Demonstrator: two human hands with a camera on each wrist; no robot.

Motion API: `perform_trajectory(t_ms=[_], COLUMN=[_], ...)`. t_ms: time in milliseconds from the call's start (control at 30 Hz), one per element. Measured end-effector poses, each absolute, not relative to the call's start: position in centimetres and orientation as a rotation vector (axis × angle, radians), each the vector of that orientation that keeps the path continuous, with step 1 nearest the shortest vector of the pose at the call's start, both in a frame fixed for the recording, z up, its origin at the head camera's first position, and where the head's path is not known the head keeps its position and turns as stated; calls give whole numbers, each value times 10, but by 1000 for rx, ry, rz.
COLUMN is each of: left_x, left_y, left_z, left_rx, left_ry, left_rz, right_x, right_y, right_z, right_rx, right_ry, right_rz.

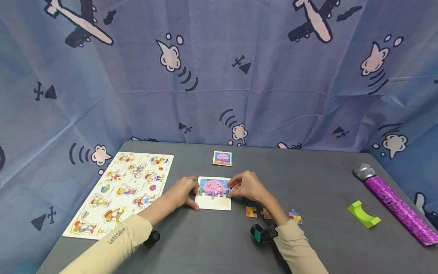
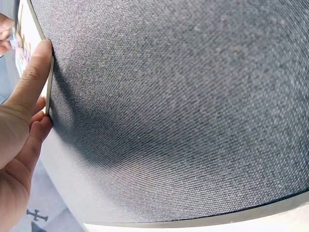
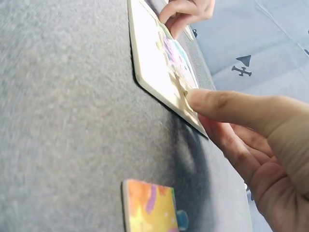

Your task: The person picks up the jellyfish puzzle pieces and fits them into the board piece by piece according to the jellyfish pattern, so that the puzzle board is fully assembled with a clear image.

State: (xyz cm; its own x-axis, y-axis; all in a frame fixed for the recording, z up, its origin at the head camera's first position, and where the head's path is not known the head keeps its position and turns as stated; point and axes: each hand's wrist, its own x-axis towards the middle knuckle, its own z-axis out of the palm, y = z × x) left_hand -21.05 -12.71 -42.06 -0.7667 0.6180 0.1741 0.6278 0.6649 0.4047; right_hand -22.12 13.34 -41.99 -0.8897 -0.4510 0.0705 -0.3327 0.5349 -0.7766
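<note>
Sleeves [image 1: 109, 245] fwd, L hand [image 1: 180, 191], R hand [image 1: 248, 186] astride puzzle [image 1: 213, 190]

A green arch [image 1: 363, 216], seemingly a block, lies near the glittery purple microphone [image 1: 396, 205].

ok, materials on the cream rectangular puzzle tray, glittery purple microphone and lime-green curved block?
Tray: likely wood or fibreboard, smooth; pale, solid edge. Microphone: sparkly sleeve, probably over plastic; silver head resembles metal mesh, grainy. Block: plastic or painted wood, can't tell; uniform colour, no visible grain.
</note>
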Motion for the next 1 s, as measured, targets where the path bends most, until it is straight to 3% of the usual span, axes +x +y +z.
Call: perform_trajectory(t_ms=[1000], left_x=[-211], left_y=[-127], left_z=[-422], left_rx=[-1093], left_ry=[-2827], left_rz=[-705], right_x=[-220], right_y=[123], right_z=[-428], right_rx=[-790], right_ry=[2689], right_rz=[-1299])
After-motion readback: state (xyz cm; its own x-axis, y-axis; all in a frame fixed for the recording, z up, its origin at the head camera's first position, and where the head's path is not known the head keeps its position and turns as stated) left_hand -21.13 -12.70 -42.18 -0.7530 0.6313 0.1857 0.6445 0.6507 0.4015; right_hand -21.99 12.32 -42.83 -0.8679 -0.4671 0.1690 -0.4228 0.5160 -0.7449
